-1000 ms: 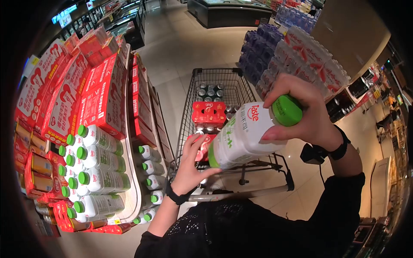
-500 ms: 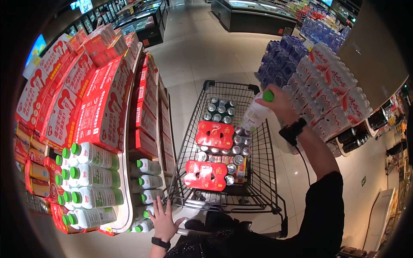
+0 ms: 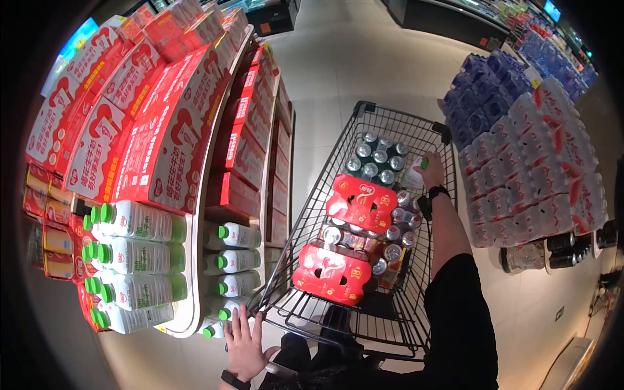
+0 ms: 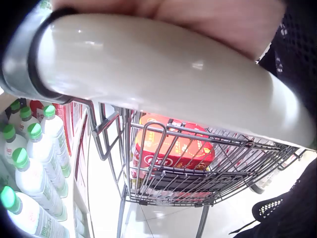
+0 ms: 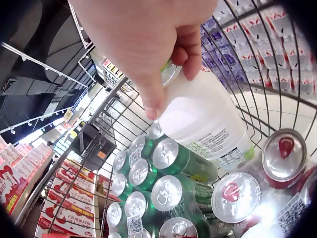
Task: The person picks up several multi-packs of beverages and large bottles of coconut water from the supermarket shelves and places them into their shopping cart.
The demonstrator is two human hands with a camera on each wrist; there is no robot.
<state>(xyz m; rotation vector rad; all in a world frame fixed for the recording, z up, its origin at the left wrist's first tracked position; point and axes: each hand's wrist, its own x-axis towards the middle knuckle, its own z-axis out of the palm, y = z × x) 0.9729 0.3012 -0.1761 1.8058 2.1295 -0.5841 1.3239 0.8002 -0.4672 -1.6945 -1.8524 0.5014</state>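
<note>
My right hand (image 3: 430, 170) is inside the shopping cart (image 3: 311, 237), gripping a white plastic bottle by its neck under the green cap (image 3: 424, 163). In the right wrist view the white bottle (image 5: 205, 119) stands tilted, its green base low beside a pack of green cans (image 5: 166, 153) and some silver-topped cans (image 5: 237, 197). My left hand (image 3: 245, 344) lies with straight fingers over the cart's handle; in the left wrist view its palm rests on the pale handle bar (image 4: 148, 64). Two red carton-wrapped can packs (image 3: 362, 205) sit in the cart's middle and near end.
Shelves at the left hold rows of similar green-capped bottles (image 3: 140, 255) and stacked red cartons (image 3: 156, 123). On the right stand wrapped bottle packs (image 3: 520, 169) and blue-purple bottle packs (image 3: 484, 97), close to the cart's side. Tiled floor (image 3: 351, 58) runs ahead toward freezers.
My right hand carried the bottle forward and lowered it into the cart's far right part. My left hand let go of the bottle's lower end and moved down to the cart handle.
</note>
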